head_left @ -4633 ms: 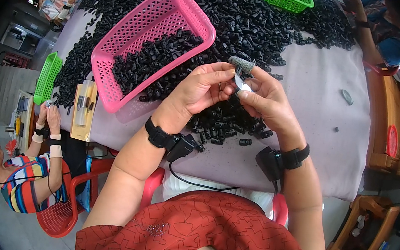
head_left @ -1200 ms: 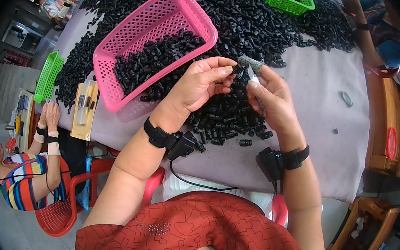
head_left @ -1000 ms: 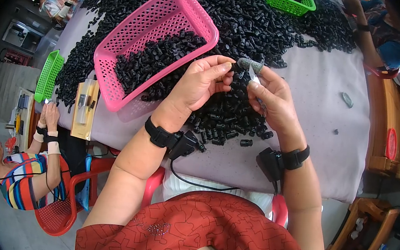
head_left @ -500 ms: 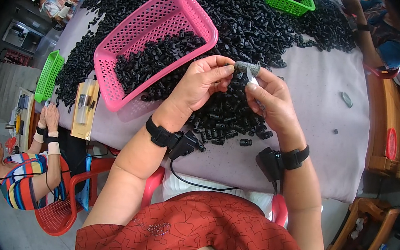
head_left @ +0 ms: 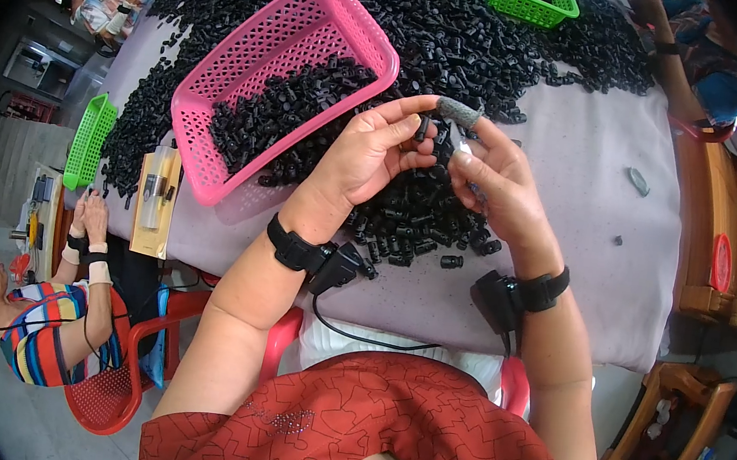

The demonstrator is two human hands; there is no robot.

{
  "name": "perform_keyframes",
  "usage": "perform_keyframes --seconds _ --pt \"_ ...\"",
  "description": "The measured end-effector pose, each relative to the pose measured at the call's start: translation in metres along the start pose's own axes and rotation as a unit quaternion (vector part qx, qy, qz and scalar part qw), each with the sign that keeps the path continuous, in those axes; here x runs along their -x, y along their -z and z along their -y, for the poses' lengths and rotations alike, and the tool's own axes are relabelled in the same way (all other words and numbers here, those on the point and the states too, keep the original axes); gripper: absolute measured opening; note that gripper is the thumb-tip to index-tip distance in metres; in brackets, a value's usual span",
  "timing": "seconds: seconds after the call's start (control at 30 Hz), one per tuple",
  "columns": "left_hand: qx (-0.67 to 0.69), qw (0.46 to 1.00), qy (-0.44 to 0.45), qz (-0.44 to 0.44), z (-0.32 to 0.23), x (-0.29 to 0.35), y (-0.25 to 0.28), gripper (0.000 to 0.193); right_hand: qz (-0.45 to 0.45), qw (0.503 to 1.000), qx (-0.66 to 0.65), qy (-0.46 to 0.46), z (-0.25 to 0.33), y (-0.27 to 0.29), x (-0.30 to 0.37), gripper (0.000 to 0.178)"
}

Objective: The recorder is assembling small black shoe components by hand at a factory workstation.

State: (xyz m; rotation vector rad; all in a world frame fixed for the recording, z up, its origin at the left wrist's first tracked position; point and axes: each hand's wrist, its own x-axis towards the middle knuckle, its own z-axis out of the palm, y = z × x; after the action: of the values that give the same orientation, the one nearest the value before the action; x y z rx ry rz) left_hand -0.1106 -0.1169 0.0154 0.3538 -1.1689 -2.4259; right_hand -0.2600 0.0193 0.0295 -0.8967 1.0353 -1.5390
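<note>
My left hand (head_left: 368, 153) pinches a small black cylindrical part (head_left: 423, 129) between thumb and fingers above the pile. Close beside it, my right hand (head_left: 502, 177) grips a small whitish tool (head_left: 463, 144), mostly hidden by the fingers; its kind I cannot make out. A speckled grey finger cot (head_left: 458, 111) covers the tip of my right index finger, which meets the left index fingertip. Beneath both hands spreads a heap of black parts (head_left: 405, 225). To the left, a pink basket (head_left: 211, 178) stands tilted, partly filled with the same parts.
Green baskets stand at the far side (head_left: 526, 8) and left edge (head_left: 91, 139). A tan board (head_left: 149, 237) holds a clear tube. Another grey finger cot (head_left: 638, 181) lies on the cloth (head_left: 593, 256) at right. Co-workers sit left, far left and far right.
The right index finger with its grey cot has swung up and now arches to the left index fingertip. The black part in the left hand shows more plainly.
</note>
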Motion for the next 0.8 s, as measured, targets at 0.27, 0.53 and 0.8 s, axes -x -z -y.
perform_keyframes --seconds 0.27,0.53,0.8 --pt "0.021 0.999 0.027 0.015 0.0024 -0.0009 0.0018 0.039 0.065 0.997 -0.005 -0.04 0.0049 -0.0046 0.0028 0.055" --pt "0.006 0.999 0.036 0.026 0.0037 0.0007 -0.0007 0.038 0.069 0.996 0.009 -0.052 0.0013 -0.0016 0.002 0.052" --pt "0.041 0.996 0.068 0.043 0.0028 0.0008 0.0012 0.036 0.063 0.997 -0.001 -0.052 0.0035 -0.0039 0.0023 0.05"
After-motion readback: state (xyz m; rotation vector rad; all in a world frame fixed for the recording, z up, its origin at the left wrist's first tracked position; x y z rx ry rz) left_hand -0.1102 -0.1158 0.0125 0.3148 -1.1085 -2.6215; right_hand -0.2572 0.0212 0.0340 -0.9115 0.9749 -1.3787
